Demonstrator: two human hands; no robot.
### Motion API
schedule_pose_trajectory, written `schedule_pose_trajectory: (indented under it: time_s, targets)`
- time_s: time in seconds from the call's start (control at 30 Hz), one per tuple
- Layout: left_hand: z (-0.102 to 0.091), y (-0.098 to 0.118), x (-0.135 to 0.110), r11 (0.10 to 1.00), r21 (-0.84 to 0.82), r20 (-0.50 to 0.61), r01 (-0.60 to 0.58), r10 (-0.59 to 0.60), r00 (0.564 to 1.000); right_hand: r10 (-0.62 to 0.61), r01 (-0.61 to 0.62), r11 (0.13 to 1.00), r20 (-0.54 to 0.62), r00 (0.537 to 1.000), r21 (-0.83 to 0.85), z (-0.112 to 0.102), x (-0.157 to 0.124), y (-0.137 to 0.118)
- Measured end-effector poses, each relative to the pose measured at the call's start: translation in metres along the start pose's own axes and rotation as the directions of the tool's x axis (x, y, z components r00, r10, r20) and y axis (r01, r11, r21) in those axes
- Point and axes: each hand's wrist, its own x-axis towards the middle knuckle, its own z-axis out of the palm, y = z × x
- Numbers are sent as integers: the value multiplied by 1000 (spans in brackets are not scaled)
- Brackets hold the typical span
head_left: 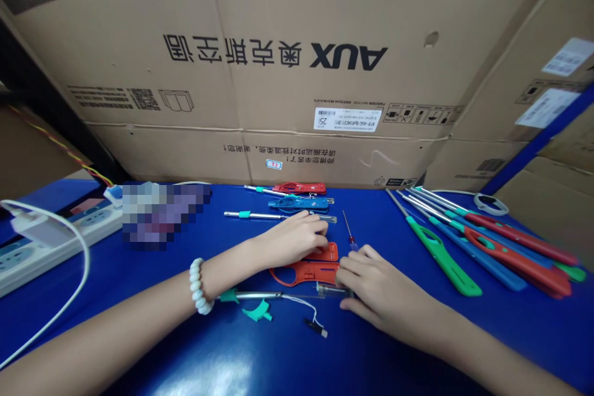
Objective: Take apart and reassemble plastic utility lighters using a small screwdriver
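Note:
My left hand (290, 238), with a white bead bracelet on the wrist, lies curled on top of an opened red lighter casing (306, 270) on the blue table. My right hand (371, 284) pinches the clear end of a metal lighter tube (260, 295) that lies along the table in front of the casing. A thin wire with a small black part (315, 325) trails from the tube. A teal trigger piece (258, 311) lies beside it. A small red-handled screwdriver (349, 232) rests just beyond my right hand.
Several finished long lighters, red, blue and green (482, 238), lie at the right. More lighter parts (299, 196) lie behind my hands. A white power strip (55, 232) with a cable sits at the left. A large cardboard box (278, 74) walls off the back.

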Motion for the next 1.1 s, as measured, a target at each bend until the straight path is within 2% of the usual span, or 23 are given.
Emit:
schedule_pose_trajectory:
  time_s: [0.17, 0.4, 0.6, 0.8, 0.83, 0.9, 0.97, 1.03, 1.1]
  targets:
    - [2, -2, -1, 1000, -25, -4, -13, 13, 1000, 1, -1, 998, -9, 1000, -58, 2, 3, -1]
    - [1, -3, 0, 990, -142, -22, 11, -14, 1000, -2, 1, 999, -29, 1000, -32, 7, 1, 0]
    - [-9, 6, -7, 923, -368, -86, 117, -159, 984, 23, -21, 998, -33, 999, 59, -4, -1, -2]
    - [-25, 35, -29, 757, -611, -150, 231, -398, 905, 80, -56, 980, -122, 989, 190, -19, -7, 0]
    - [-25, 40, -33, 712, -659, -150, 243, -441, 885, 94, -64, 976, -135, 986, 209, -20, -7, 1]
    - [-23, 49, -40, 519, -820, -103, 243, -550, 829, 111, -70, 969, -161, 981, 238, -19, -8, 2]
    - [-18, 55, -46, 366, -904, -56, 222, -615, 786, 103, -50, 964, -194, 976, 260, -17, -8, 2]
    - [-14, 58, -49, 294, -936, -48, 196, -655, 754, 90, -15, 956, -245, 965, 293, -13, -8, 0]
    - [-12, 61, -50, 262, -950, -56, 170, -678, 733, 93, 19, 932, -287, 953, 363, -10, -6, -4]
